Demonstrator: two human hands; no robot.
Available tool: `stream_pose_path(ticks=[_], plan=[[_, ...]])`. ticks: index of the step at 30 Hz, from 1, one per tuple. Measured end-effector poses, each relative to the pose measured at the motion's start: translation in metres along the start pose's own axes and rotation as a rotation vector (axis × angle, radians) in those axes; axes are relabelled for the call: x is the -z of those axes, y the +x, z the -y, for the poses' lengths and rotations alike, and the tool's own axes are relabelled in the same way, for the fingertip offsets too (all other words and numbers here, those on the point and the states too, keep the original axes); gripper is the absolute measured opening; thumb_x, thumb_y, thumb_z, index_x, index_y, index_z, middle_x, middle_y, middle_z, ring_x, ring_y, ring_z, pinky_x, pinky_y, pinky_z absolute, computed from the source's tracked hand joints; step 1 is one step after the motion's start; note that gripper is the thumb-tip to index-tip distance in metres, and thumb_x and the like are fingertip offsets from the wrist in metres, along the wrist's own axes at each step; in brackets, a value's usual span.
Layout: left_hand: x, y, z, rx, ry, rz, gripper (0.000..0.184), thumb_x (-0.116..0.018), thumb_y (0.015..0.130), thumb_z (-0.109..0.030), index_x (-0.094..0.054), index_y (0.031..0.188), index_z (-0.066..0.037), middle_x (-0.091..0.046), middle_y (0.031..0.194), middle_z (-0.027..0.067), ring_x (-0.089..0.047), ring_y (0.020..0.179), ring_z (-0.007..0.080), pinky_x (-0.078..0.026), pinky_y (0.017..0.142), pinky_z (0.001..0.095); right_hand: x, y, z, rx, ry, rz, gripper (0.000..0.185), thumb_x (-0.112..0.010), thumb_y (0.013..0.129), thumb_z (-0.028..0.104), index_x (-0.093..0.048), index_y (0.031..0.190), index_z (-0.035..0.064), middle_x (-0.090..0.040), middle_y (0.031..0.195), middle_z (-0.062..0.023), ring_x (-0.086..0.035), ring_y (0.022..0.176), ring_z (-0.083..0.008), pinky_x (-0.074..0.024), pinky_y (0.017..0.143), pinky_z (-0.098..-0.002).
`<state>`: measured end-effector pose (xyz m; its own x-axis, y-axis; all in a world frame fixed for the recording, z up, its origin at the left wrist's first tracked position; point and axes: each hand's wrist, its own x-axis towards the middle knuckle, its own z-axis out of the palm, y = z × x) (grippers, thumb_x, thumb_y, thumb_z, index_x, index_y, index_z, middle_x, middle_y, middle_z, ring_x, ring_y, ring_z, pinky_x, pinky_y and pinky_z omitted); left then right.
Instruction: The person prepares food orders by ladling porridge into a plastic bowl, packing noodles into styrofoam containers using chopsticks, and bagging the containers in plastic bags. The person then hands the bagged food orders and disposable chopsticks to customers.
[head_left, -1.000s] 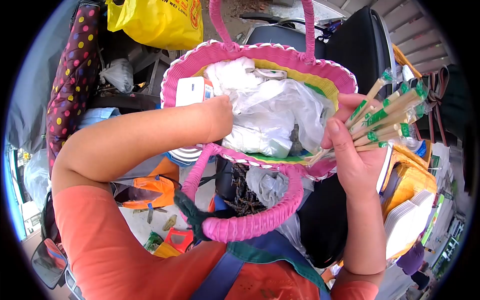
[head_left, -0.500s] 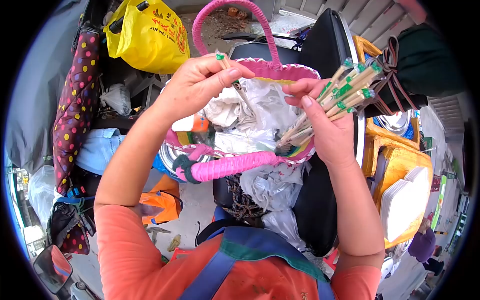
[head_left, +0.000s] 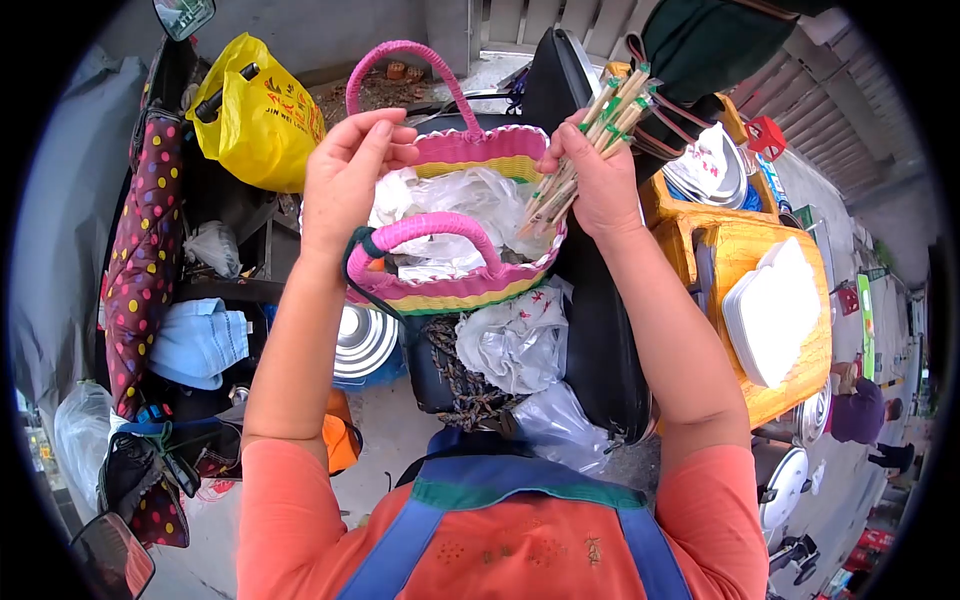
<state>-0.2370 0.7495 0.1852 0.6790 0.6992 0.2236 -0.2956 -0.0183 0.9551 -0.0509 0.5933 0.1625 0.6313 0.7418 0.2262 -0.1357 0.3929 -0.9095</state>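
My right hand [head_left: 598,185] is closed around a bundle of wrapped disposable chopsticks [head_left: 590,150], wooden sticks with green bands at their upper ends. The bundle tilts over the right rim of a pink and yellow woven basket [head_left: 470,293]. My left hand [head_left: 350,180] is raised over the basket's left side, fingers loosely curled and apart, with nothing visible in it. Inside the basket lie crumpled white and clear plastic bags [head_left: 465,200]. Its two pink wrapped handles [head_left: 440,225] stand out at the front and back.
A yellow plastic bag [head_left: 262,130] hangs at the upper left, near a polka-dot cover [head_left: 145,260]. White foam lids or trays [head_left: 770,315] rest on a yellow box [head_left: 815,350] at right. The basket sits on a black seat [head_left: 600,350]. People [head_left: 860,410] are in the right background.
The chopstick held in my left hand is no longer there, and that hand has moved left. My right hand has shifted left and up with the bundle. The view has turned.
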Motion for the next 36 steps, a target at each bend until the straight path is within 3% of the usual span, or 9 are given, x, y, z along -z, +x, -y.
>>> stream_pose_path(ticks=[4,6,8,12,18,25,28,32,36], plan=[[-0.014,-0.072,-0.039,-0.505,-0.030,-0.114,0.019,-0.043,0.094,-0.006,-0.056,0.101,0.004,-0.062,0.096,0.0151,-0.062,0.087,0.0212,-0.049,0.084,0.0327,0.002,-0.013,0.022,0.115,0.059,-0.118,0.010,-0.054,0.087,0.009,-0.048,0.095,0.0064,-0.053,0.072,-0.0054,-0.055,0.063,-0.0162,-0.0501,0.064,-0.0342],[-0.018,-0.099,-0.051,-0.972,0.281,-0.018,0.026,-0.043,0.095,-0.020,-0.053,0.105,0.002,-0.059,0.105,0.0191,-0.058,0.098,0.0293,-0.044,0.090,0.0414,-0.006,-0.033,0.063,0.237,0.190,-0.093,0.013,-0.055,0.086,0.010,-0.048,0.096,0.0041,-0.055,0.073,-0.0068,-0.058,0.064,-0.0160,-0.0528,0.065,-0.0326],[-0.034,-0.128,-0.044,-0.994,0.141,0.154,0.036,-0.043,0.095,-0.031,-0.049,0.114,-0.001,-0.051,0.119,0.0196,-0.053,0.107,0.0317,-0.040,0.093,0.0447,-0.015,-0.065,0.106,0.331,0.301,-0.100,0.019,-0.053,0.085,0.011,-0.045,0.102,0.0074,-0.054,0.074,-0.0069,-0.058,0.065,-0.0186,-0.0526,0.068,-0.0399],[-0.096,-0.176,-0.025,0.052,-0.596,-0.010,0.059,-0.029,0.095,-0.049,-0.039,0.130,-0.001,-0.036,0.137,0.0168,-0.033,0.128,0.0268,-0.022,0.107,0.0399,-0.040,-0.144,0.133,0.405,0.494,-0.056,0.020,-0.055,0.084,0.011,-0.045,0.102,0.0095,-0.053,0.076,-0.0074,-0.056,0.068,-0.0191,-0.0508,0.071,-0.0423],[-0.128,-0.230,-0.004,0.578,-0.774,0.023,0.046,-0.028,0.098,-0.038,-0.046,0.121,-0.003,-0.055,0.113,0.0118,-0.053,0.107,0.0194,-0.042,0.093,0.0342,-0.074,-0.241,0.050,0.002,0.275,-0.183,0.013,-0.058,0.085,0.013,-0.050,0.080,0.0037,-0.054,0.071,-0.0066,-0.052,0.067,-0.0137,-0.0437,0.064,-0.0268],[-0.197,-0.279,-0.016,0.401,-0.551,0.186,0.046,-0.029,0.098,-0.039,-0.042,0.124,-0.003,-0.053,0.114,0.0102,-0.053,0.107,0.0181,-0.044,0.090,0.0334,-0.015,-0.299,0.115,0.022,0.145,-0.071,0.010,-0.056,0.088,0.012,-0.051,0.081,0.0050,-0.051,0.066,-0.0013,-0.050,0.059,-0.0097,-0.0422,0.055,-0.0226],[-0.254,-0.288,-0.026,-0.060,-0.255,0.484,0.046,-0.036,0.097,-0.031,-0.030,0.134,-0.004,-0.045,0.127,0.0094,-0.048,0.112,0.0186,-0.037,0.096,0.0326,0.047,-0.360,0.133,-0.062,0.123,-0.041,0.009,-0.060,0.086,0.010,-0.052,0.088,0.0056,-0.053,0.069,-0.0004,-0.051,0.060,-0.0076,-0.0437,0.052,-0.0229],[-0.327,-0.256,-0.003,0.174,-0.116,0.342,0.061,-0.059,0.088,-0.020,-0.026,0.136,-0.004,-0.037,0.135,0.0128,-0.044,0.115,0.0212,-0.035,0.096,0.0323,0.147,-0.466,0.137,-0.136,-0.158,-0.314,0.016,-0.062,0.083,0.007,-0.051,0.094,0.0042,-0.053,0.073,-0.0006,-0.051,0.059,-0.0074,-0.0454,0.053,-0.0229],[-0.366,-0.166,0.094,0.312,0.293,0.126,0.098,-0.074,0.074,-0.036,-0.011,0.141,-0.004,-0.029,0.139,0.0154,-0.041,0.118,0.0237,-0.039,0.090,0.0396,0.264,-0.602,0.079,-0.449,-0.163,-0.891,0.020,-0.064,0.080,0.012,-0.049,0.091,0.0057,-0.051,0.069,-0.0013,-0.051,0.052,-0.0104,-0.0451,0.046,-0.0274]])
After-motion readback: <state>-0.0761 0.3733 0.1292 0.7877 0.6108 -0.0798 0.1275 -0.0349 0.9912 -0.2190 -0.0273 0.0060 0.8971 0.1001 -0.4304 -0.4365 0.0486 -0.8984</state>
